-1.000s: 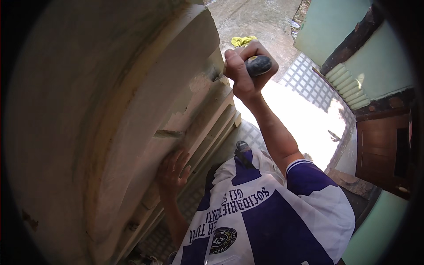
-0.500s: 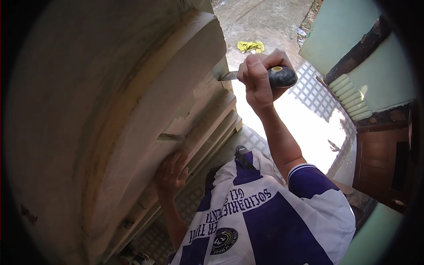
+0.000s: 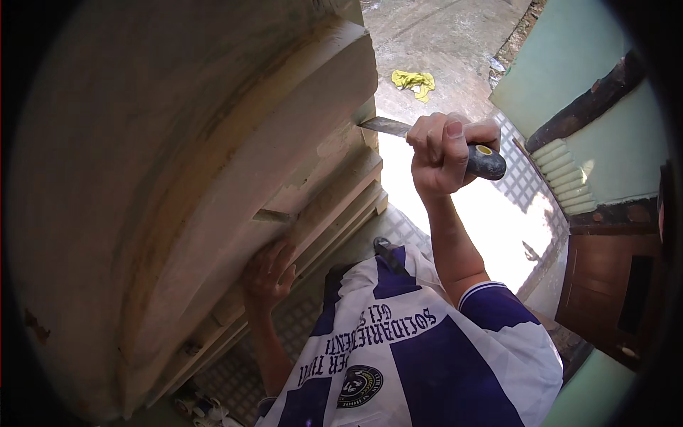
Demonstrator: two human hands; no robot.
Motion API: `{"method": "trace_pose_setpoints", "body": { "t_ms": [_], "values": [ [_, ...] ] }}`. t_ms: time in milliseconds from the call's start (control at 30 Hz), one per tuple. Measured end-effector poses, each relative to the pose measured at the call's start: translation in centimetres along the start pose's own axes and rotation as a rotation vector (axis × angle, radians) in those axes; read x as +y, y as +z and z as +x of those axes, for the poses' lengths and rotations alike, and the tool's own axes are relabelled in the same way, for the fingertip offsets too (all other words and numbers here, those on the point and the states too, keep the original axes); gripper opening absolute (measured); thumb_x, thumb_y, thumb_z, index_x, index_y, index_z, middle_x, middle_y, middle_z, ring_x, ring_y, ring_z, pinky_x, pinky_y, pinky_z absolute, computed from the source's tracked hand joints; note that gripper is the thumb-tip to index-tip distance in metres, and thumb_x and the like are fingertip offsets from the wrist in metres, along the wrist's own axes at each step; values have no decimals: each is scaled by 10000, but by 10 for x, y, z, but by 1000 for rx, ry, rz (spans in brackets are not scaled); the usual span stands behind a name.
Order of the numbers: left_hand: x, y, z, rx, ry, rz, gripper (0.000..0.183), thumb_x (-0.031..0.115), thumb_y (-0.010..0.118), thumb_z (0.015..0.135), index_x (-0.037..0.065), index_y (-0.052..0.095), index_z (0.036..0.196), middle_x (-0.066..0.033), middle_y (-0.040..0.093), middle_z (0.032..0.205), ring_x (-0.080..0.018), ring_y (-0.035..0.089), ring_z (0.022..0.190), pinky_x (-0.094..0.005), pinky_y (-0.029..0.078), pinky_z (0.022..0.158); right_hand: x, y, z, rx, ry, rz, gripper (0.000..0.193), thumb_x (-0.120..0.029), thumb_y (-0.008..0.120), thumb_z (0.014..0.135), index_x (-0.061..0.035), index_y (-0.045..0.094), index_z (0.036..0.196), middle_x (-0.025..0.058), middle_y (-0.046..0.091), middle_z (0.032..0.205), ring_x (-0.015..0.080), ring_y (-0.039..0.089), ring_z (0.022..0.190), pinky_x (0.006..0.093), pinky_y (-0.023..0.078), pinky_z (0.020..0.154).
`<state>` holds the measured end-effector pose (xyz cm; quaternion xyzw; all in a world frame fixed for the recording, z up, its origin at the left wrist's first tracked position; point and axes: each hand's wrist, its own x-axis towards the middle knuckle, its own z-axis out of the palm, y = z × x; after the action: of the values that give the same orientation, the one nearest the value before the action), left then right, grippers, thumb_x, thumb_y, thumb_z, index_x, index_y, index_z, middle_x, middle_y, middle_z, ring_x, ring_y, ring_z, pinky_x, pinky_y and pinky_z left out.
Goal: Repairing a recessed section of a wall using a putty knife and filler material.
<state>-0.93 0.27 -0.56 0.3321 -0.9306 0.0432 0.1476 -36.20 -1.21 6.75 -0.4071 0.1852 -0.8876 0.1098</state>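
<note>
Head view: your right hand holds a black-handled scraper.
It wraps around the handle, blade tip at the pale panel; your left hand, fingers spread, lies against that panel.

The scraper, its dark handle yellow-spotted and its flat metal blade exposed, lies slantwise, tip at the pale, patchily worn wall, near the far edge.
</note>
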Motion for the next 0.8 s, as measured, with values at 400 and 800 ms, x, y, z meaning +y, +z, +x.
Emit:
{"method": "trace_pose_setpoints", "body": {
  "t_ms": [400,800],
  "values": [
    [6,-17,6,69,-118,-402,468,122,784,765,176,669,1216,-32,610,1317,-264,633,1117,-396,539,913,-20,37,-47,33,70,-50,242,-80,661,951,-58,439,855,66,571,627,96,522,495,243,400,420],
    [-12,-12,-10,-132,-16,-532,499,86,755,797,186,658,1276,-28,556,1389,-244,578,1216,-374,492,1014,26,63,-95,99,135,-594,232,39,679,849,-55,504,731,56,563,557,130,506,462,264,376,459]
  ]
}}
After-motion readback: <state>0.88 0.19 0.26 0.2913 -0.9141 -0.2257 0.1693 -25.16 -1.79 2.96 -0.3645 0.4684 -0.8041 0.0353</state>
